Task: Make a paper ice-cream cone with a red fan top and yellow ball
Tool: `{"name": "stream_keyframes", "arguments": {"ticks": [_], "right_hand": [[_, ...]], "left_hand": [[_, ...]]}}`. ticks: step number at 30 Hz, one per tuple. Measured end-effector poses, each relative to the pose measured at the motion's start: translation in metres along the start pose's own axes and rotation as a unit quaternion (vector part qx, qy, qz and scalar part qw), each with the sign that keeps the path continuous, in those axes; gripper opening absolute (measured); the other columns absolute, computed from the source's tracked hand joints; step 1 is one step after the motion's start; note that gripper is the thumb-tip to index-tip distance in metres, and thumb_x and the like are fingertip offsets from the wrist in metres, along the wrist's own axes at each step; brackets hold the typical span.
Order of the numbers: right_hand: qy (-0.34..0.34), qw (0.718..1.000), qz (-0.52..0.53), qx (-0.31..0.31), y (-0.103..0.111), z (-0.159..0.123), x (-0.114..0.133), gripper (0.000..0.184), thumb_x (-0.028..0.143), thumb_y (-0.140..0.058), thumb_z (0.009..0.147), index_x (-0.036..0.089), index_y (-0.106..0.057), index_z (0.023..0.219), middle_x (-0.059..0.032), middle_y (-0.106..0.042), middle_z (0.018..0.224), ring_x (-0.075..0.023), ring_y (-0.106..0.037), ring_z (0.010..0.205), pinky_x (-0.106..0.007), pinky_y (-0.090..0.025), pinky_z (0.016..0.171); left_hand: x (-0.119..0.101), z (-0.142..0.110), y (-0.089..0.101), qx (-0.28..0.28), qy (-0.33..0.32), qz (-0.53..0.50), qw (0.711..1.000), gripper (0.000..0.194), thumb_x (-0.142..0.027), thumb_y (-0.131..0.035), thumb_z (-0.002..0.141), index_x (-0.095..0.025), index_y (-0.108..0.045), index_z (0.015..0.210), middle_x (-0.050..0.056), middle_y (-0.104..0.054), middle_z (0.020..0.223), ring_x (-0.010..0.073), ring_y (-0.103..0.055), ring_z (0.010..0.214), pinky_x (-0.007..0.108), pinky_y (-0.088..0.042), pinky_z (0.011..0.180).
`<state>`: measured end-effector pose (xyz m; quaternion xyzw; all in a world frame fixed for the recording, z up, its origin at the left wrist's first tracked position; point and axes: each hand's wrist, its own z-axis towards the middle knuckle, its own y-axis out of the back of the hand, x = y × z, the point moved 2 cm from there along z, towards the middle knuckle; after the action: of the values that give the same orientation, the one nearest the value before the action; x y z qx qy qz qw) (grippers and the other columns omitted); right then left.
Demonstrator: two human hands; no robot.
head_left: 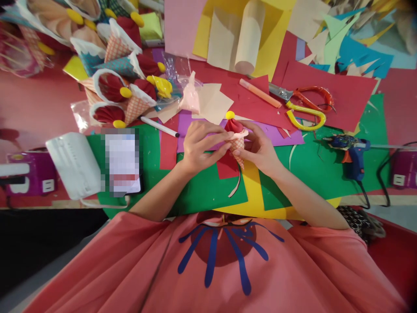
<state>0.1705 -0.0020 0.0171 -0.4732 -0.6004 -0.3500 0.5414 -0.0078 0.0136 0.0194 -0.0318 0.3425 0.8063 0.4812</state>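
Observation:
Between my two hands is a small craft ice cream cone (237,148), point down. Its cone has an orange-and-white check, with a pale pink rim, a dark red swirl above and a yellow ball on top. My left hand (203,145) pinches the rim and the cone's left side with thumb and fingers. From the other side my right hand (260,150) grips it, thumb on the checked cone and fingers behind the rim. A thin pale strip (235,187) lies below the tip. Under the hands lie sheets of purple (280,133), red and green card.
Finished cones (141,102) pile up at the back left, near a piping bag (190,95) of pink stuff. Scissors (306,106) and an orange marker (260,93) lie back right. A glue gun (353,154) with a cord stands right; a phone (122,161) and white power strip (74,165) lie left.

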Motion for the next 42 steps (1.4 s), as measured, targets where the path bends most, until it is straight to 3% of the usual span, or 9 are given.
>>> {"name": "stream_keyframes", "arguments": {"ticks": [4,10,15,21,26,31,35,42], "right_hand": [[0.002,1.000,-0.028,-0.014,-0.002,-0.003,-0.002,0.072,0.050,-0.082,0.070,0.032,-0.050,0.132,-0.0061,-0.058,0.134,-0.0199,-0.068,0.092,-0.037,-0.060,0.079],[-0.004,1.000,-0.023,-0.014,-0.003,-0.005,-0.007,0.073,0.053,-0.082,0.069,0.033,-0.051,0.132,-0.0056,-0.058,0.137,-0.0221,-0.069,0.093,-0.042,-0.061,0.081],[0.021,1.000,0.002,-0.006,-0.002,-0.003,0.001,0.051,0.058,-0.067,0.083,0.029,-0.056,0.123,-0.0046,-0.062,0.133,-0.0225,-0.062,0.120,-0.038,-0.055,0.098],[0.023,1.000,-0.001,-0.015,-0.001,-0.003,0.002,0.051,0.061,-0.070,0.079,0.028,-0.057,0.116,-0.0044,-0.065,0.126,-0.0214,-0.064,0.113,-0.038,-0.052,0.102],[0.026,0.998,-0.031,-0.045,0.000,-0.003,-0.002,0.052,0.065,-0.070,0.077,0.029,-0.058,0.112,-0.0036,-0.065,0.118,-0.0214,-0.065,0.103,-0.041,-0.054,0.095],[0.024,0.996,-0.051,-0.065,0.000,-0.003,-0.001,0.053,0.069,-0.069,0.075,0.029,-0.059,0.109,-0.0029,-0.066,0.108,-0.0203,-0.065,0.093,-0.040,-0.058,0.086],[-0.004,0.998,-0.023,-0.053,-0.001,-0.004,0.001,0.055,0.072,-0.066,0.076,0.031,-0.058,0.111,-0.0020,-0.064,0.103,-0.0186,-0.065,0.086,-0.033,-0.060,0.068],[-0.019,0.998,0.011,-0.061,-0.004,-0.007,0.005,0.049,0.067,-0.070,0.076,0.030,-0.054,0.105,0.0040,-0.064,0.075,-0.0144,-0.064,0.065,-0.030,-0.059,0.061]], "left_hand": [[-0.003,0.000,0.000,-0.030,-0.016,-0.049,0.998,0.020,-0.037,-0.064,0.092,-0.024,-0.068,0.106,-0.001,-0.073,0.085,0.0128,-0.067,0.076,0.028,-0.049,0.070],[-0.005,0.002,0.000,-0.026,-0.030,-0.030,0.999,0.006,-0.030,-0.063,0.092,-0.025,-0.067,0.091,-0.002,-0.074,0.080,0.0115,-0.067,0.070,0.028,-0.048,0.067],[-0.008,0.003,0.001,-0.032,-0.014,-0.071,0.997,0.013,-0.036,-0.065,0.091,-0.023,-0.067,0.095,-0.002,-0.073,0.078,0.0125,-0.068,0.071,0.028,-0.050,0.067],[-0.012,0.004,0.001,0.019,0.042,-0.042,0.998,0.026,-0.046,-0.057,0.095,-0.023,-0.067,0.089,-0.003,-0.070,0.070,0.0123,-0.064,0.068,0.030,-0.049,0.070],[-0.015,0.005,-0.001,0.013,0.039,-0.064,0.997,0.023,-0.043,-0.059,0.094,-0.023,-0.065,0.086,-0.004,-0.068,0.067,0.0122,-0.062,0.068,0.030,-0.045,0.070],[-0.014,0.001,-0.003,0.031,0.050,-0.024,0.998,0.026,-0.044,-0.057,0.095,-0.023,-0.065,0.084,-0.004,-0.066,0.066,0.0128,-0.061,0.068,0.031,-0.045,0.072],[-0.011,-0.002,-0.004,0.028,0.054,-0.001,0.998,0.030,-0.047,-0.051,0.097,-0.023,-0.066,0.086,-0.002,-0.069,0.071,0.0134,-0.060,0.069,0.032,-0.046,0.072],[-0.010,-0.003,-0.001,-0.001,-0.006,0.053,0.999,0.023,-0.048,-0.058,0.093,-0.026,-0.067,0.096,-0.002,-0.070,0.078,0.0142,-0.061,0.072,0.033,-0.041,0.073]]}}
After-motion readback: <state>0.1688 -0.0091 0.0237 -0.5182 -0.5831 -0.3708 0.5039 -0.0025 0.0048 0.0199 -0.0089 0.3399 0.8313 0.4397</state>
